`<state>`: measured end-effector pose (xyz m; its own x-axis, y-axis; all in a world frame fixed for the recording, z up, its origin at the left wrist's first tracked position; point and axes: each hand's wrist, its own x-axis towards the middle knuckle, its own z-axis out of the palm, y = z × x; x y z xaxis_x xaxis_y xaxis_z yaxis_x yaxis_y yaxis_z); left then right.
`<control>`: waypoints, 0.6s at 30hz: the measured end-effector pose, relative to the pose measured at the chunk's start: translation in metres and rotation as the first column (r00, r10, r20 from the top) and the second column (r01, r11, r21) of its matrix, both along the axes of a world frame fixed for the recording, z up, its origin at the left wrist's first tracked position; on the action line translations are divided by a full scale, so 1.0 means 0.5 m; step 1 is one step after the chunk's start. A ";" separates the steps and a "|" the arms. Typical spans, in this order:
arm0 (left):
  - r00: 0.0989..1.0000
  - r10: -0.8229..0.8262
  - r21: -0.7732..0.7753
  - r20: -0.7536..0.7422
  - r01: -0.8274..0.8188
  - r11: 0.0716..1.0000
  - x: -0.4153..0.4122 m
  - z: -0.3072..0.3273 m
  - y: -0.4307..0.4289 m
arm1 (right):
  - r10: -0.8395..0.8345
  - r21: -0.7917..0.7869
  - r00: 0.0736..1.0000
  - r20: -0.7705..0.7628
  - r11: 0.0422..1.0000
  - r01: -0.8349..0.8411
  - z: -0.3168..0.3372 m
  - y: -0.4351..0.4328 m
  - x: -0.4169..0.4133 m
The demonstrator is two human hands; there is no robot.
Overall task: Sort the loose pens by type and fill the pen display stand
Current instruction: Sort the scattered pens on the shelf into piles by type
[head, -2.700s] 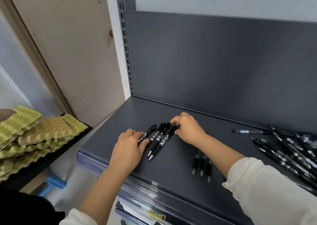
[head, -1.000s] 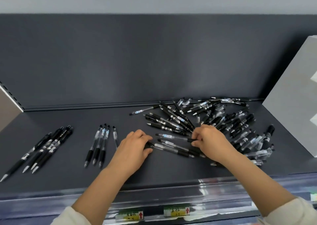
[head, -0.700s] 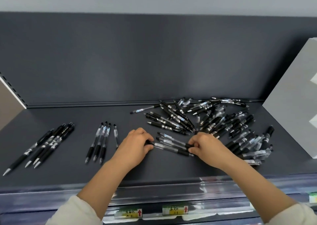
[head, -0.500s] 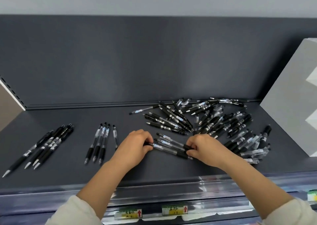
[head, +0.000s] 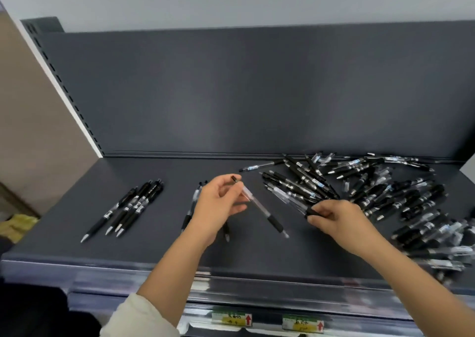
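1. On the dark grey metal shelf (head: pixel 77 244), your left hand (head: pixel 218 205) pinches the top of a see-through plastic pen with a black grip (head: pixel 262 209).
2. Your right hand (head: pixel 336 221) pinches a black-ended pen (head: pixel 311 211) at the messy pile of loose pens (head: pixel 385 192).
3. You are sorting. Next, I think, lay the see-through pen with the row of like pens (head: pixel 189 209) by your left hand.

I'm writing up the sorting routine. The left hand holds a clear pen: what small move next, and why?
Probably lay the clear pen from the left hand beside the row of clear pens partly hidden behind it; they look alike, while the far-left row is solid black.
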<state>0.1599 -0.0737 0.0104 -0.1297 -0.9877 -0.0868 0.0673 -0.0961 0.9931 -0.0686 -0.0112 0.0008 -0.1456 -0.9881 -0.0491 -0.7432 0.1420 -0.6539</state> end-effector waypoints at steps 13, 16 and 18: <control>0.474 0.226 -0.309 0.851 0.105 0.945 0.098 -0.032 -0.089 | -0.121 0.069 0.944 0.307 0.992 0.105 -0.039 -0.089 0.233; 0.382 0.171 -0.252 0.908 0.171 0.953 0.084 -0.040 -0.105 | -0.115 0.077 0.951 0.287 0.992 0.097 -0.047 -0.091 0.249; 0.355 0.166 -0.243 0.920 0.183 0.953 0.079 -0.043 -0.113 | -0.087 0.062 0.967 0.240 0.995 0.075 -0.047 -0.093 0.252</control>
<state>0.1995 -0.1301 -0.0111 -0.1472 -0.9846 0.0940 -0.9041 0.1725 0.3910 0.0575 -0.0578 -0.0226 -0.2024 -0.9687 -0.1438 -0.5480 0.2337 -0.8031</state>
